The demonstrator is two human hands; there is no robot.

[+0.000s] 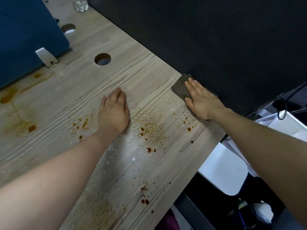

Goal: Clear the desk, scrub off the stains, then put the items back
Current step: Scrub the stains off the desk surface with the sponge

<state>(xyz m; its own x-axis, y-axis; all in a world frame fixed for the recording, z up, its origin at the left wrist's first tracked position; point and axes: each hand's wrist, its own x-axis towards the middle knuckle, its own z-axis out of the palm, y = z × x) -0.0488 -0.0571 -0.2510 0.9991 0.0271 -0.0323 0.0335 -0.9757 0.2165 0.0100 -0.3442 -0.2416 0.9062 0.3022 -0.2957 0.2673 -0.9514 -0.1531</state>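
Far left, blue partition panel (28,39) stands on the desk (132,77), fixed with a metal bracket (46,58). Orange-brown smears (10,97) run along its base, more at the left edge. Two round cable holes (102,59) in the wood-grain top, crumpled clear plastic (80,4) at the far end. Left hand (114,112) lies palm down, flat on the desk, fingers straight and together, holding nothing. Small orange drops just left of it, and a wide spatter of reddish-brown stains (149,130) between the hands, more spots toward the near edge. Some white specks on the wet-looking patch by the left forearm. Right hand (201,98) presses flat on a dark grey cloth (180,87), fingers extended, at the desk's right edge against the black panel (216,39). Cloth sits apart from the main spatter. Cables and white items lie below the desk at right, blurred.
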